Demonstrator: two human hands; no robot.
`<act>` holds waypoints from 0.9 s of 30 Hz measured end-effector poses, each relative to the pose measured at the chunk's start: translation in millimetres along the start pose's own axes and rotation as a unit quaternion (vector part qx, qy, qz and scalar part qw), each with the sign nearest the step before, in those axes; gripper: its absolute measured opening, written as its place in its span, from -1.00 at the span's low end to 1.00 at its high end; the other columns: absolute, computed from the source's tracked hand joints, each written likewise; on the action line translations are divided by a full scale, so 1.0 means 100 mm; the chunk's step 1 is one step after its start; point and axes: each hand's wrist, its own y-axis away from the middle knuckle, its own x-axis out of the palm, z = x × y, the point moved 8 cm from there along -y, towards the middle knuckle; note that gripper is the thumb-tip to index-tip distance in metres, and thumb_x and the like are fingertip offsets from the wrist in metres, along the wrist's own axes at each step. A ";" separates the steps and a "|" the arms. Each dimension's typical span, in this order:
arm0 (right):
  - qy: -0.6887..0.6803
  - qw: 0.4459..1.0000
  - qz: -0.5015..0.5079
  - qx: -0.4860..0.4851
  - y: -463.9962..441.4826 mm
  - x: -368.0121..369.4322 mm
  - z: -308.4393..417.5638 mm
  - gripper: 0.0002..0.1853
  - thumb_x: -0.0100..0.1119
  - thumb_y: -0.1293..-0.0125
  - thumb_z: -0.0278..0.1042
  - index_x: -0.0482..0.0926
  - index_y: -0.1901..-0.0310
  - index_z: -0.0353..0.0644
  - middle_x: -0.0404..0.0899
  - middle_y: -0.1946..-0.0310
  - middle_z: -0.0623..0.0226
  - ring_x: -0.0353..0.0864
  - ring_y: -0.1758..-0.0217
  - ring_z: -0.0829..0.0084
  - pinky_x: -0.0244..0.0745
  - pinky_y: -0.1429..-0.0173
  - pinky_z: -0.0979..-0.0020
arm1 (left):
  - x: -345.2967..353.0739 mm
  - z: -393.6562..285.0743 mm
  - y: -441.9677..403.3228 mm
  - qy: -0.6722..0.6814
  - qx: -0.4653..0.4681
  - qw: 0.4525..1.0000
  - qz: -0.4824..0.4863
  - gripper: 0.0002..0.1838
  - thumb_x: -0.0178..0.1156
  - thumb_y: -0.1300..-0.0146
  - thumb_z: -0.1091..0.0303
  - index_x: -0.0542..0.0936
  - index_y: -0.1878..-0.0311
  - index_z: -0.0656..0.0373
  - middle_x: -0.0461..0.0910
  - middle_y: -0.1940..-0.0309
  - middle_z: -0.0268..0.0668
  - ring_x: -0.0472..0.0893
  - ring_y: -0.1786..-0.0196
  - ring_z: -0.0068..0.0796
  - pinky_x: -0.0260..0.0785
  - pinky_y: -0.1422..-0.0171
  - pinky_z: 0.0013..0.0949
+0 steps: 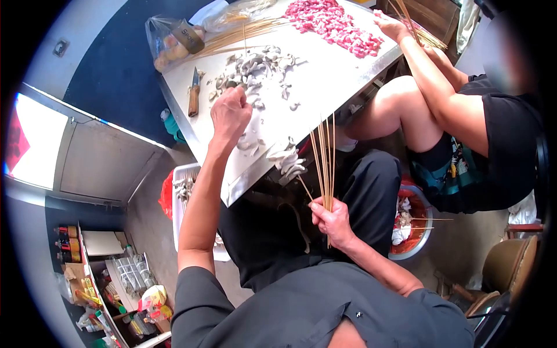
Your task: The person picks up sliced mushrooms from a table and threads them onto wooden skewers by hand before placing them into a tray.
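My right hand (pixel 332 220) is closed around a bundle of bamboo skewers (pixel 326 168) above my lap. One skewer leans left from the bundle, with grey-white mushroom pieces (pixel 285 159) threaded on it by the table's near edge. Over the tabletop, my left hand (pixel 231 113) is curled with its knuckles up, at the near side of a loose pile of mushroom pieces (pixel 261 64). A dark grey piece shows right by its fingers, but the fingertips are hidden, so what they pinch cannot be made out. Left of that hand lies a wooden-handled knife (pixel 194 95).
On the white table (pixel 325 81) are pink meat pieces (pixel 333 26), loose skewers (pixel 238 36) and a plastic bag (pixel 174 43). A co-worker (pixel 458 110) sits at the right, holding skewers. Low down stand a white tray (pixel 178 226) and a lined bucket (pixel 426 217).
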 end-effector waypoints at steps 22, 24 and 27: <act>-0.003 1.000 0.018 -0.013 0.12 0.08 0.04 -0.91 0.16 -0.34 -0.37 0.54 0.23 -0.20 0.47 0.63 0.45 0.19 0.76 0.76 0.03 0.70 0.67 | 0.10 0.14 0.42 0.161 -0.109 0.963 0.189 -0.69 0.20 0.01 0.41 0.55 0.16 0.31 0.53 0.39 -0.29 0.49 0.44 -0.56 0.35 0.31 -0.48; -0.003 1.000 0.021 -0.016 0.12 0.09 0.03 -0.91 0.16 -0.34 -0.38 0.54 0.23 -0.20 0.47 0.63 0.45 0.19 0.76 0.76 0.04 0.69 0.68 | 0.03 0.16 0.52 0.307 -0.176 0.922 0.158 -0.80 0.21 -0.05 0.43 0.55 0.24 0.30 0.56 0.38 -0.28 0.52 0.43 -0.59 0.37 0.32 -0.52; -0.002 1.000 0.022 -0.016 0.12 0.10 0.02 -0.91 0.17 -0.34 -0.38 0.54 0.22 -0.20 0.48 0.63 0.45 0.20 0.75 0.77 0.04 0.69 0.68 | 0.02 0.19 0.64 0.435 -0.210 0.862 0.153 -0.85 0.24 -0.12 0.46 0.56 0.24 0.30 0.58 0.37 -0.25 0.55 0.42 -0.59 0.39 0.33 -0.54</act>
